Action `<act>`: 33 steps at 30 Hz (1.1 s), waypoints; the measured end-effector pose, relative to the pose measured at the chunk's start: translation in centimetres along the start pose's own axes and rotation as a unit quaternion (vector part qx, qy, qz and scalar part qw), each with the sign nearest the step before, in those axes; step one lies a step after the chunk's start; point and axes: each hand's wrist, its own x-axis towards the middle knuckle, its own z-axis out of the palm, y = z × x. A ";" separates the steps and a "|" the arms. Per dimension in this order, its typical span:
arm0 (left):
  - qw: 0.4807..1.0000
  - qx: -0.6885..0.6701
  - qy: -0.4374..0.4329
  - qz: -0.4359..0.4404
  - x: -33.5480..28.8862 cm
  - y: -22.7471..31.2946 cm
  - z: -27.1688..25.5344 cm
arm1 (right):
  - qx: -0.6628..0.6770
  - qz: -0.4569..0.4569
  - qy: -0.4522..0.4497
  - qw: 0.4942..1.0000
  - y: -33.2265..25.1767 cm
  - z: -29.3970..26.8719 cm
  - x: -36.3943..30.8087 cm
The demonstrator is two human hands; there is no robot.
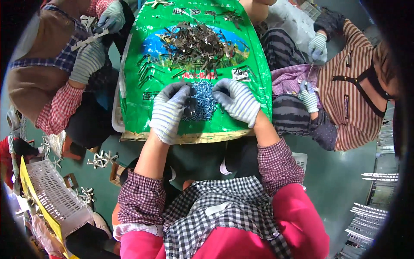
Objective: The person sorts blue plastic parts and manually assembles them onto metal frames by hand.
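Observation:
My left hand (169, 110), in a striped work glove with grey fingers, is at the left edge of a pile of small blue screws (202, 98). Its thumb and fingers are pinched together; what lies between them is too small to make out. Across the pile, my right hand (239, 102) wears the same kind of glove. Its fingers curl closed at the pile's right edge, and their tips hide anything they grip. Beyond the screws rises a heap of thin dark strips (196, 45), with more strips scattered around. All of this lies on a green printed sack (133, 114).
Co-workers sit close on both sides; the left one's gloved hands hold a pale toothed strip (89, 39). White star-shaped parts (102, 159) lie on the floor at left, near a white basket (54, 190). Stacked pale strips (364, 222) stand at lower right.

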 end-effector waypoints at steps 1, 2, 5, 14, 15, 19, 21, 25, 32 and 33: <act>0.999 -0.041 -0.016 -0.018 -0.1 0.0 0.1 | 0.100 0.030 0.000 0.995 -1.1 -0.3 0.1; 0.996 -0.081 -0.033 -0.036 -0.2 -0.1 0.2 | 0.200 0.059 -0.001 0.978 -1.7 -0.4 0.1; 0.991 -0.104 -0.057 -0.059 -0.8 0.2 1.2 | 0.293 0.028 0.031 0.955 -1.7 0.3 -0.1; 0.997 -0.063 -0.048 -0.026 -0.7 -0.4 1.1 | 0.126 -0.138 0.134 0.973 -1.9 1.7 0.5; 0.997 -0.058 -0.052 -0.023 -0.6 -0.7 1.0 | 0.087 -0.162 0.150 0.972 -1.9 1.7 0.4; 0.996 -0.058 -0.055 -0.027 -0.8 -0.4 0.8 | 0.055 -0.185 0.199 0.961 -2.3 1.8 0.2; 0.992 -0.103 -0.052 -0.049 -0.9 -0.5 0.8 | 0.021 -0.207 0.190 0.960 -2.3 1.7 0.3; 0.968 -0.204 -0.085 -0.118 -0.8 -1.1 0.2 | 0.001 -0.238 0.168 0.957 -2.4 1.6 0.3; 0.960 -0.213 -0.156 -0.090 -1.3 -0.4 0.4 | 0.278 -0.072 0.088 0.954 -3.0 1.3 -0.7; 0.961 -0.206 -0.164 -0.080 -1.4 -0.4 0.4 | 0.318 -0.047 0.081 0.943 -3.0 1.3 -0.8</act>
